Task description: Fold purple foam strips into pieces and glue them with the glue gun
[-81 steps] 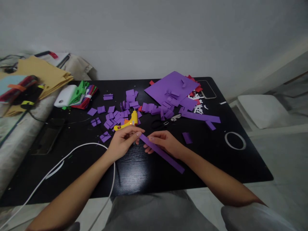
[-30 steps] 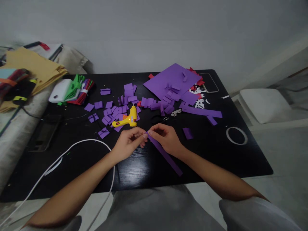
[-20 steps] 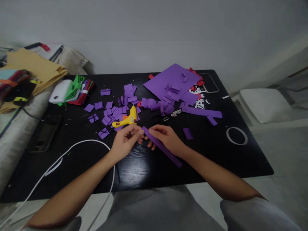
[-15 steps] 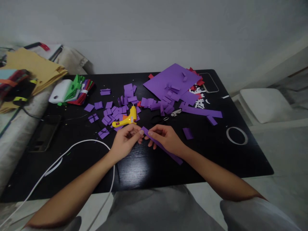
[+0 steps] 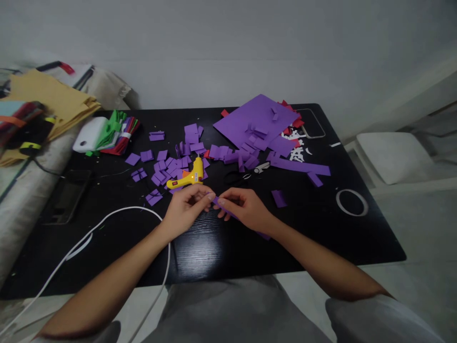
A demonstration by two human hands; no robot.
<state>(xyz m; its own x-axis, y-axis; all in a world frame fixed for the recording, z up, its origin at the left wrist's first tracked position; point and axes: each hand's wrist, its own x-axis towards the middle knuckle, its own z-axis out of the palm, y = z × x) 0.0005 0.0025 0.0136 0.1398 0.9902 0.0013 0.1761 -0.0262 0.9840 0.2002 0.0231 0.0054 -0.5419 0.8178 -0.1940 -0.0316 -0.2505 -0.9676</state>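
Note:
A long purple strip (image 5: 231,214), paper or thin foam by its look, is pinched between my two hands over the table's front half. My left hand (image 5: 187,206) grips its upper left end between thumb and fingers. Close beside it, my right hand (image 5: 246,206) holds the strip a little further along and covers much of its length. The strip's lower end shows under the right wrist. Just beyond my left hand lies a yellow glue gun (image 5: 187,178). Small folded purple pieces (image 5: 167,167) are heaped around it.
Scissors (image 5: 238,177) lie beyond my right hand. A large purple sheet (image 5: 253,116) rests at the back over red and white scraps. A tape ring (image 5: 352,202) is at right, a phone (image 5: 67,200) at left. A white cable (image 5: 117,209) loops across the left side.
The strip has turned in my fingers and now looks narrower, with more of it behind my right hand. Both hands have barely shifted, and the other things lie as before.

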